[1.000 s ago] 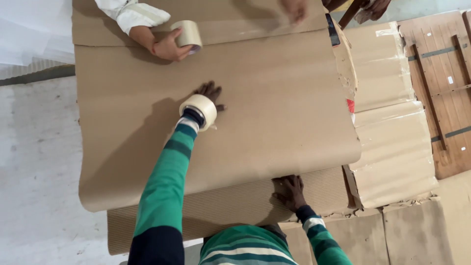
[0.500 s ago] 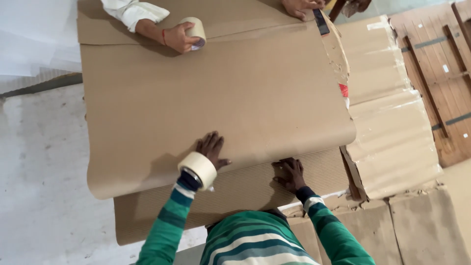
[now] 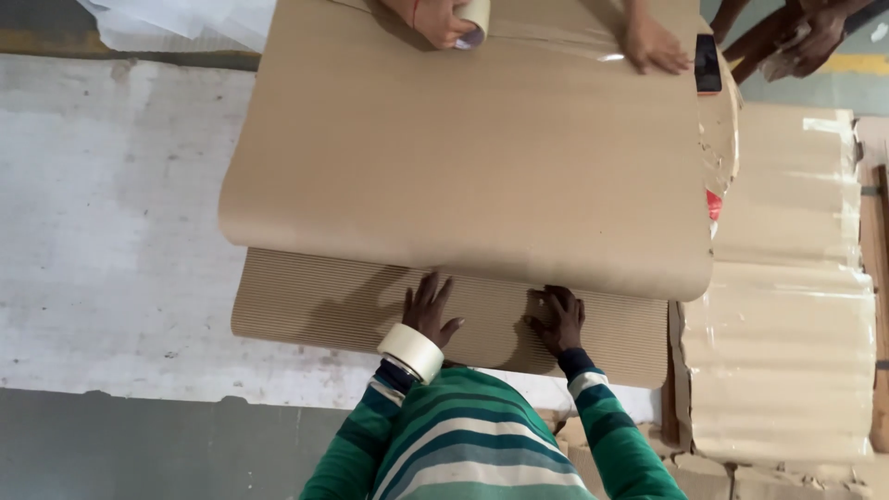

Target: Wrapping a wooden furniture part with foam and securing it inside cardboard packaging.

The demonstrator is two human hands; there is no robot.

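Neither hand is gripping anything: both are lying open, palm down, on the ribbed corrugated sheet (image 3: 315, 306) in the lower middle of the frame. The left hand (image 3: 429, 308) is spreading its fingers flat, fingertips reaching up to the folded edge of the smooth brown cardboard flap (image 3: 463, 167), and a roll of pale tape (image 3: 411, 351) is sitting around its wrist like a bracelet, just above the green striped sleeve (image 3: 463, 444). The right hand (image 3: 557, 318) is pressing down just to the right of it, fingers curled a little, also touching the line where the flap is meeting the ribbed sheet.

The flap is filling the centre and top of the frame, its rounded lower edge overlapping the ribbed sheet, which is showing as a band beneath it from lower left to lower right.

At the top edge, another person's hand (image 3: 443, 20) is holding a second tape roll (image 3: 474, 17) against the cardboard, and another hand (image 3: 654, 44) is resting flat further right, beside a glossy strip of tape. A dark phone (image 3: 708, 63) is lying at the flap's upper right corner. More hands (image 3: 815, 42) are showing in the upper right corner. Wrapped brown bundles (image 3: 787, 352) are lying along the right side, and pale concrete floor (image 3: 111, 231) is spreading across the left.
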